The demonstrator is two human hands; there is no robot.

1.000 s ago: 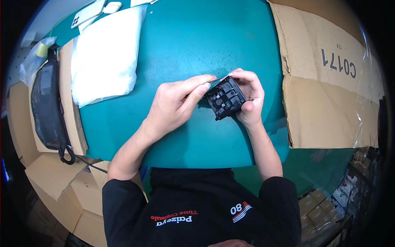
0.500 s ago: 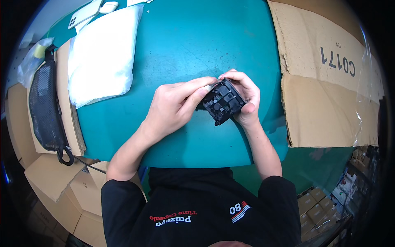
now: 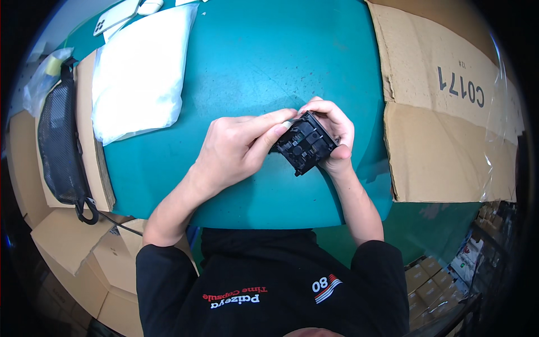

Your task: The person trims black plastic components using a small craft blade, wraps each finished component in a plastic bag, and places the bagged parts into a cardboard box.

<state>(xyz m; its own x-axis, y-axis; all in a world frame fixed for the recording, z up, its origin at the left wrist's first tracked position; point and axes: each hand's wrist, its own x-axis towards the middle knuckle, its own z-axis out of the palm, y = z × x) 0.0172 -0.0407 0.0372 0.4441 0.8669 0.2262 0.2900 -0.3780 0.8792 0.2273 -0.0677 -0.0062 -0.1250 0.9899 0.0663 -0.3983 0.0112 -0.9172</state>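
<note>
Green tabletop (image 3: 252, 62) spreads between a mesh zip pouch (image 3: 59, 146) on cardboard at left and a cardboard box (image 3: 443, 151) at right, with a white plastic bag (image 3: 140, 73) lying near the pouch. Above its near part, the person's right hand (image 3: 338, 132) curls half-closed around a black plastic housing (image 3: 307, 149), hollow side showing. The left hand (image 3: 238, 143) brings thumb and forefinger together at the housing's upper-left edge; exactly what they pinch cannot be told.
</note>
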